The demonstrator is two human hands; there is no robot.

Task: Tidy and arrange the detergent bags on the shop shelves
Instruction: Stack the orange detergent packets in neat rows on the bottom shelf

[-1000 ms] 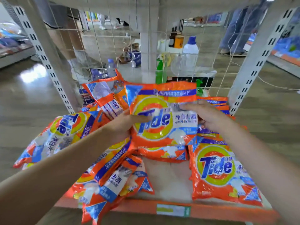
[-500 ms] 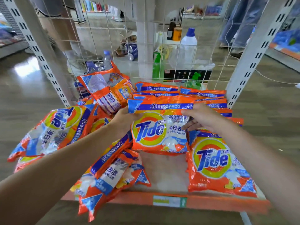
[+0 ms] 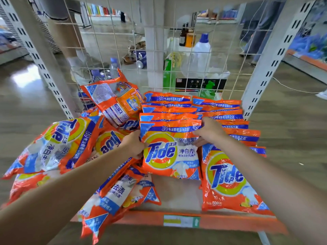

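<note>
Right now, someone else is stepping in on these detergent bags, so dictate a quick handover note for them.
Left hand grips the left edge of the front Tide bag; right hand holds its top right corner. That bag lies at the front of the middle stack.
Done: middle stack and right stack lie flat in rows on the shelf, with one bag flat at front right.
Left: the loose pile on the left, the bags hanging over the front edge, and a back-side-up bag propped at the rear.
</note>
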